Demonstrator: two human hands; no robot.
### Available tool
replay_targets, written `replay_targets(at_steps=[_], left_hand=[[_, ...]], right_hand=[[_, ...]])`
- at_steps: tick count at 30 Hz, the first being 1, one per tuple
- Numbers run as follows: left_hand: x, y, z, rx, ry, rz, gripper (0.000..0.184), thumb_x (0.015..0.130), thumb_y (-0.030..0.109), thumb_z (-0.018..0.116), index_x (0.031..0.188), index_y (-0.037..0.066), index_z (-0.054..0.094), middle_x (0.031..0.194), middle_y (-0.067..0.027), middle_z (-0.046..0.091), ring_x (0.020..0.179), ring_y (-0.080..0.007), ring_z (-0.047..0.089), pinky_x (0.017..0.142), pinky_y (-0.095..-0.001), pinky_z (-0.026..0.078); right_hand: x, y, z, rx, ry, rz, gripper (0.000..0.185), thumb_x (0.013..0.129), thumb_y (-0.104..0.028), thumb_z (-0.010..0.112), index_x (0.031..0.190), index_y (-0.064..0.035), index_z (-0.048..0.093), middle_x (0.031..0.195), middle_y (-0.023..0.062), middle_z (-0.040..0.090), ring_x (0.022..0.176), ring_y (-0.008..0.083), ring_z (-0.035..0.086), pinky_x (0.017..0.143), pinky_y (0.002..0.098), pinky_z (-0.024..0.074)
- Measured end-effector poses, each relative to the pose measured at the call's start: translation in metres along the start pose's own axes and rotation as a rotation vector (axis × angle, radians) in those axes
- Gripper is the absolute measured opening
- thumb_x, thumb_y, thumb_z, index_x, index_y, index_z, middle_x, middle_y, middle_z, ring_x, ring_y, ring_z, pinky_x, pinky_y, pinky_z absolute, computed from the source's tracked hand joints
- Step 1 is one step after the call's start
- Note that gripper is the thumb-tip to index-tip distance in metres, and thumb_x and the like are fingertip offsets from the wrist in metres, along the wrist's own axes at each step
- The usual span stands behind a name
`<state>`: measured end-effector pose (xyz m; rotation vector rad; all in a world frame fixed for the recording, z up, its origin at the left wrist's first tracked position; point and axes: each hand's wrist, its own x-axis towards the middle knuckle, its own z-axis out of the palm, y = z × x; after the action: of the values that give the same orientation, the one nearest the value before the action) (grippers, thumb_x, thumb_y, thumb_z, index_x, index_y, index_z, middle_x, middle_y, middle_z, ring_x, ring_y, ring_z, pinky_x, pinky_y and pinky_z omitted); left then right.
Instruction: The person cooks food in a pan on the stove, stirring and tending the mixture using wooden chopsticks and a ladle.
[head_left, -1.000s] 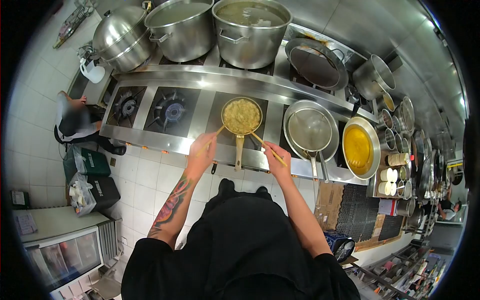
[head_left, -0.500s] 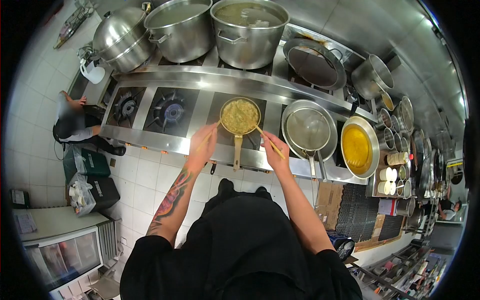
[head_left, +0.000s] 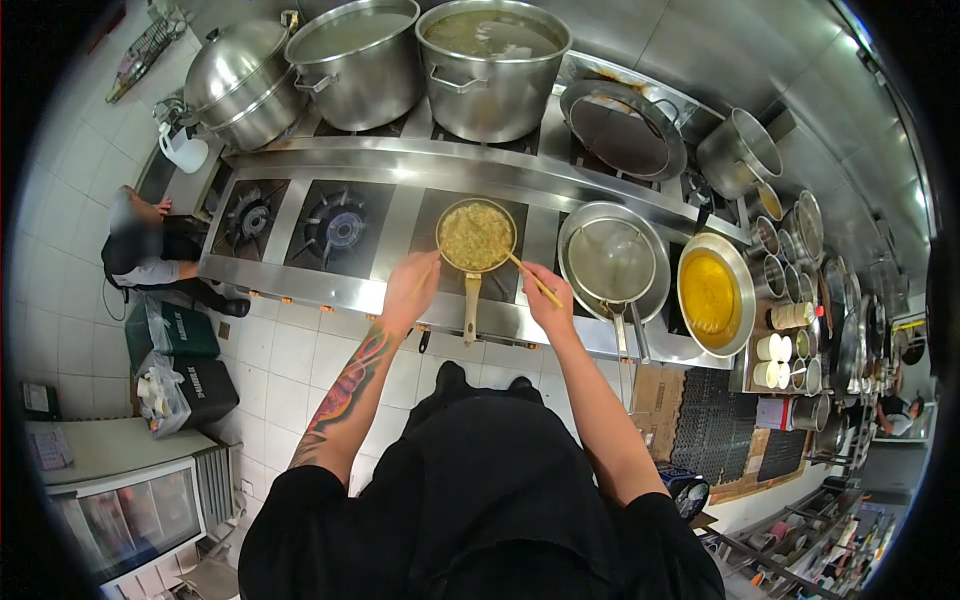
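Note:
A small frying pan [head_left: 471, 310] sits on the stove, its handle pointing toward me. A yellowish, lumpy egg-like mixture [head_left: 476, 236] fills it. My right hand [head_left: 548, 296] is closed around a wooden chopstick [head_left: 540, 284], whose tip reaches the pan's lower right rim. To the left of the pan handle, my left hand [head_left: 411, 288] is closed on another chopstick [head_left: 431, 266]; little of that stick shows, and its tip is near the pan's lower left side. Neither hand touches the pan handle.
Right of the pan are a strainer over a metal bowl [head_left: 612, 258] and a pan of yellow liquid [head_left: 713, 297]. Large stockpots [head_left: 490, 85] stand behind. Bare burners [head_left: 340, 229] lie to the left. A person [head_left: 150, 240] sits at far left.
My left hand has shifted slightly toward me and right, its chopstick dropping lower along the pan's left side. The right hand stays at the lower right rim. The mixture looks more broken up.

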<state>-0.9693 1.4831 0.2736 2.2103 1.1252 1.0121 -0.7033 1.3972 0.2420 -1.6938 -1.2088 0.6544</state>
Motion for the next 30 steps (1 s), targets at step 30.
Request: replay_targets(at_steps=[30], left_hand=[[-0.001, -0.007, 0.012, 0.036, 0.028, -0.006, 0.025, 0.098, 0.011, 0.061, 0.120, 0.002, 0.068, 0.102, -0.0222, 0.069, 0.094, -0.0430, 0.067, 0.080, -0.0484, 0.055]], right_hand=[[0.006, 0.004, 0.007, 0.035, -0.012, -0.007, 0.033, 0.100, -0.027, 0.068, 0.123, -0.0038, 0.074, 0.083, 0.0047, 0.074, 0.075, 0.0091, 0.069, 0.069, 0.0279, 0.0543]])
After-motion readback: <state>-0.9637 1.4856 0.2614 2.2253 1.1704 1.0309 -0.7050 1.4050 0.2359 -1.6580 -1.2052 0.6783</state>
